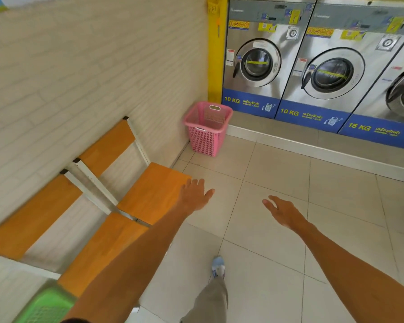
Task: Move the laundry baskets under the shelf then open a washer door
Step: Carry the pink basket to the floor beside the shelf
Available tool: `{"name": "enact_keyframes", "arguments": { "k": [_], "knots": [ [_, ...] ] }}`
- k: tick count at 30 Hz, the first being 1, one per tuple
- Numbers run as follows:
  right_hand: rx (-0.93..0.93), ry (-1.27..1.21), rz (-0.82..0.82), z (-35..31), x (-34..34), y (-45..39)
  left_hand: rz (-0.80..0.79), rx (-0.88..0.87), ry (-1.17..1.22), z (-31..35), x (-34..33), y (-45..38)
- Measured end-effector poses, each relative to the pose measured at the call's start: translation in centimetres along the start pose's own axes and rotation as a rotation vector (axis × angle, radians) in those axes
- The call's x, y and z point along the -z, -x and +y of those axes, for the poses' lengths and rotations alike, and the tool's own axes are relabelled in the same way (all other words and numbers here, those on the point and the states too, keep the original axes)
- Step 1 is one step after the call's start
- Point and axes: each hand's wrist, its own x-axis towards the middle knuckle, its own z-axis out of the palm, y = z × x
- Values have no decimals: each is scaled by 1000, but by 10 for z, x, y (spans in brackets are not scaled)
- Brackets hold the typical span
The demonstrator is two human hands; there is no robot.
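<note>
A pink laundry basket point(207, 129) stands upright and empty on the floor in the corner, between the cream wall and the washers. A green basket point(46, 304) shows partly at the bottom left, blurred. Steel front-load washers line the far wall; the leftmost washer door point(257, 62) and the one beside it point(332, 73) are closed. My left hand point(196, 194) reaches forward over the floor, fingers spread, holding nothing, well short of the pink basket. My right hand point(282, 210) is also stretched out, fingers relaxed and empty.
Two orange chairs point(154, 192) with white frames stand against the left wall. A yellow post point(216, 50) rises at the corner beside the first washer. A raised step point(313, 145) runs below the washers. My foot point(218, 268) is on the tiled floor.
</note>
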Motion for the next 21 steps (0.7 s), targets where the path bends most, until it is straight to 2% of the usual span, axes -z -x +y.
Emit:
{"name": "enact_keyframes", "arguments": {
  "k": [8,12,21],
  "knots": [
    [-32,42,-51,0,71,-139,-38,70,42,4,30,-147],
    [-64,-34,-17,-8,119,-216,8,57,55,16,63,-228],
    [-71,-25,-37,-11,185,-357,28,106,261,50,97,-371]
  ]
}}
